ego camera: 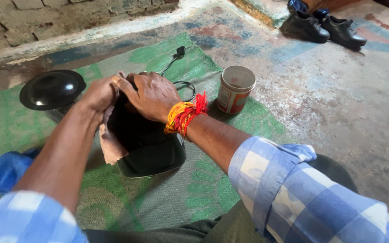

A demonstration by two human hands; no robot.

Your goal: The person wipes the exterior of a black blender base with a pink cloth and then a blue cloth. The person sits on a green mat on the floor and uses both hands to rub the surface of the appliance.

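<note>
Black glossy pan (151,150), one in number, stands on edge on the green woven mat (194,189), directly in front of the person, and serves as the reference for all positions below. Right hand (151,95) lies across the top edge of the pan with its fingers curled over it, gripping the rim; the fingertips are hidden behind the edge. Left hand (99,93) is closed on one brownish cloth (110,139), pressing it against the left side of the pan near the top; the cloth hangs down along that side. The two hands touch each other above the pan. One bundle of red, orange and yellow thread (185,114) is wound around the right wrist, just right of the pan. Both forearms are bare, and two rolled blue-and-white checked sleeves (284,180) sit nearer the camera than the pan. One black domed lid (52,89) rests on the mat to the left of the pan, apart from it. One thin metal wire part with a black end (176,58) lies on the mat just beyond the pan. One open cylindrical tin (234,89) with a red-and-white label stands upright to the right of the pan, near the mat's edge. One blue cloth (3,173) lies at the lower left of the pan. Two black shoes (323,28) stand on the bare floor, well beyond the pan to the right.
</note>
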